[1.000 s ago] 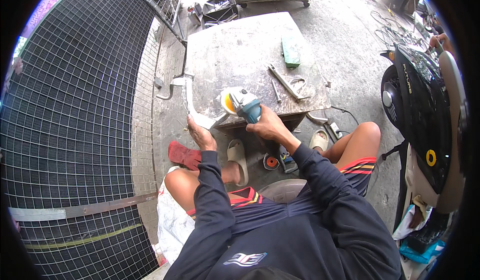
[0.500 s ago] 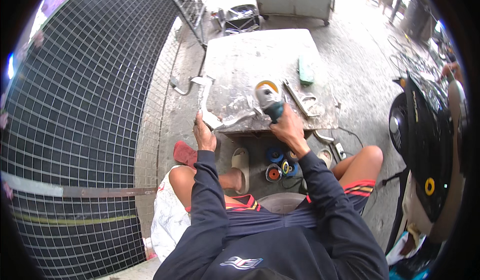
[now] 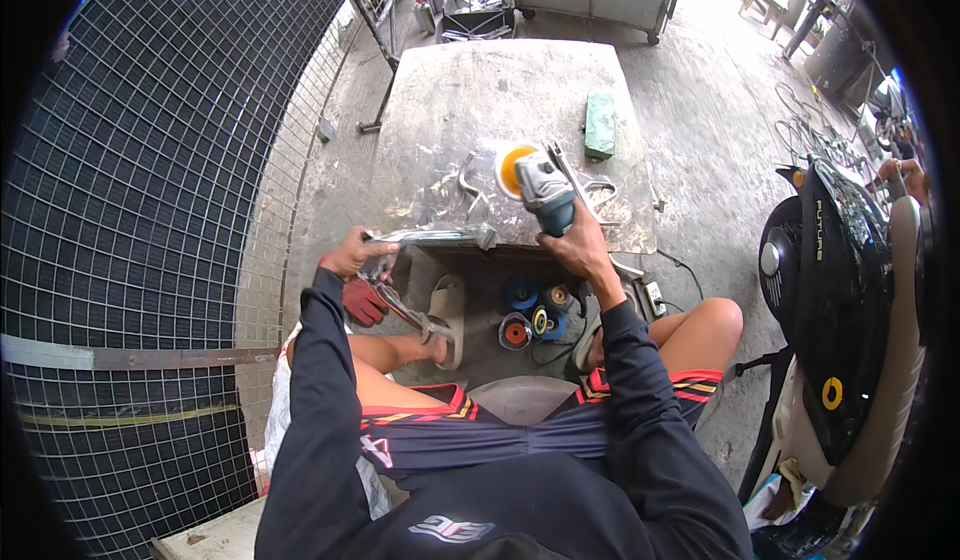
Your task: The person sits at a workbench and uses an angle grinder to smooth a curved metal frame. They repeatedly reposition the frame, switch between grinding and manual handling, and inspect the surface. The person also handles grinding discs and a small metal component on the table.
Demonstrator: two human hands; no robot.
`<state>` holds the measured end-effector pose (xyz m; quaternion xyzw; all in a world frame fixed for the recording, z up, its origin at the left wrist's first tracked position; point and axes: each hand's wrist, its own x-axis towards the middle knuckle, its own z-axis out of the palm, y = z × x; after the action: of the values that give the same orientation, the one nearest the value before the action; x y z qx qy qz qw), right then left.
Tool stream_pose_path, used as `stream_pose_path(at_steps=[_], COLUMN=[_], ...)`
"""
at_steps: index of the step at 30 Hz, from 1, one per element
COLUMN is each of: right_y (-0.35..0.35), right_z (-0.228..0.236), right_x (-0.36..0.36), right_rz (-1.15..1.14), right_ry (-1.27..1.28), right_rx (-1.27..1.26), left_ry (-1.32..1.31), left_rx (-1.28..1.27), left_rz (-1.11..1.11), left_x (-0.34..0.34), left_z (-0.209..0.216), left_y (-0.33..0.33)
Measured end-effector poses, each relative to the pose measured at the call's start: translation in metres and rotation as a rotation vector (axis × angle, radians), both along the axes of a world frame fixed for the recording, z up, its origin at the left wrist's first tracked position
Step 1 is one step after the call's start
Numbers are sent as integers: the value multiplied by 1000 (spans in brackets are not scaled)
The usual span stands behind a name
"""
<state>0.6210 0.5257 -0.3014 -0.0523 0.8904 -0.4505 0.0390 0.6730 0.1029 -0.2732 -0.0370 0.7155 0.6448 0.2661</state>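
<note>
My left hand (image 3: 355, 255) grips one end of a shiny, branching bent metal part (image 3: 425, 234). One arm of it reaches across the front edge of the worktable (image 3: 480, 90), and another hangs down toward my foot. In my right hand (image 3: 583, 248) is an angle grinder (image 3: 546, 188), fingers wrapped round its dark green body. Its orange-and-white disc is tilted up above the tabletop, apart from the held part. A small curved metal piece (image 3: 472, 186) lies left of the disc. Partly hidden behind the grinder, another metal bracket (image 3: 600, 195) lies to the right.
A green block (image 3: 600, 125) rests on the table's right side. Several grinding discs (image 3: 520, 295) and a power strip (image 3: 655, 295) are on the floor below. A red glove (image 3: 363, 302) lies by my left knee. Wire mesh (image 3: 150, 210) stands left, a black motorcycle (image 3: 840, 290) right.
My left hand has moved left, and the metal part has turned from upright over the table to lying across its front edge. The grinder has shifted slightly right over the table, away from the part.
</note>
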Motion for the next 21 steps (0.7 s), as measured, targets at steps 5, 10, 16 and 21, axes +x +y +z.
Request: stream_pose_path(at_steps=[5, 10, 16, 21], right_y=[-27, -52, -70, -75], right_z=[2, 9, 18, 16], right_x=[5, 0, -13, -10], right_rz=[109, 88, 106, 171], right_ry=[-68, -39, -56, -33], right_rx=[75, 103, 183, 202], left_ry=[233, 279, 288, 321], left_rx=[-464, -964, -1038, -1015], left_rz=[-42, 93, 321, 335], left_x=[-35, -53, -61, -61], left_z=[-31, -76, -92, -90], left_y=[-39, -45, -40, -40])
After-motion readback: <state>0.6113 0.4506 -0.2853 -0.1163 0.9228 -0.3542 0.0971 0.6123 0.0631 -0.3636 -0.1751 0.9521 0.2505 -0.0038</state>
